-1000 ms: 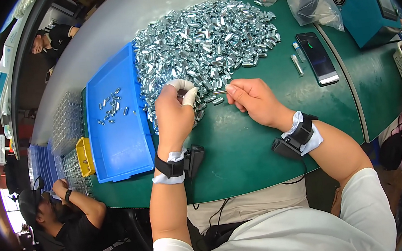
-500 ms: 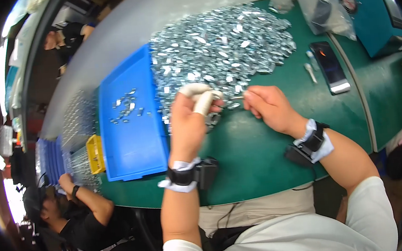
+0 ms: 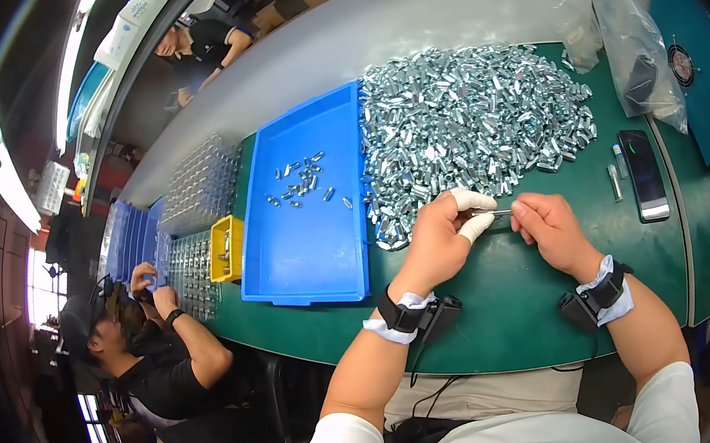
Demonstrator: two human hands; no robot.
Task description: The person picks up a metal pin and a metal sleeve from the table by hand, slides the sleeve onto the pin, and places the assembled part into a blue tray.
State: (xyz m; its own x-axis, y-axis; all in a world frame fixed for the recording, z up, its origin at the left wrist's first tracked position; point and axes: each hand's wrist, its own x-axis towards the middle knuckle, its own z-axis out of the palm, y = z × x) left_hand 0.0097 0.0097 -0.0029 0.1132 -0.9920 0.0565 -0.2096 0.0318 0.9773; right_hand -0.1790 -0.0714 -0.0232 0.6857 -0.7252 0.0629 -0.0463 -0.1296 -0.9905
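Blue tray: It [image 3: 303, 256] sits on the green table [image 3: 486, 337], and some small shiny metal bits [image 3: 309, 178] lie loose in its far half.
Big metal pile: Lots and lots of shiny metal bits [image 3: 477, 116] lie heaped just right of the blue tray, close up to its side.
Thin metal rod: It [image 3: 503, 212] is up off the table, right of the blue tray, at the near edge of the pile. It lies flat between the two hands.
Right hand: This hand [image 3: 554, 228] is the farther one from the blue tray. Its thumb and first finger are pinched tight on one end of the rod.
Left hand: This hand [image 3: 438, 243] is just right of the blue tray. White covers [image 3: 474, 200] are on its thumb and first finger. The fingers curl round with their tips close together by the rod's other end. I cannot tell if they squeeze anything.
Yellow box: It [image 3: 239, 251] stands just left of the blue tray, with metal bits inside.
Clear trays: They [image 3: 197, 177] are piled left of the blue tray.
Phone: It [image 3: 646, 176] lies well to the right of the blue tray, with small tubes [image 3: 615, 184] beside it.
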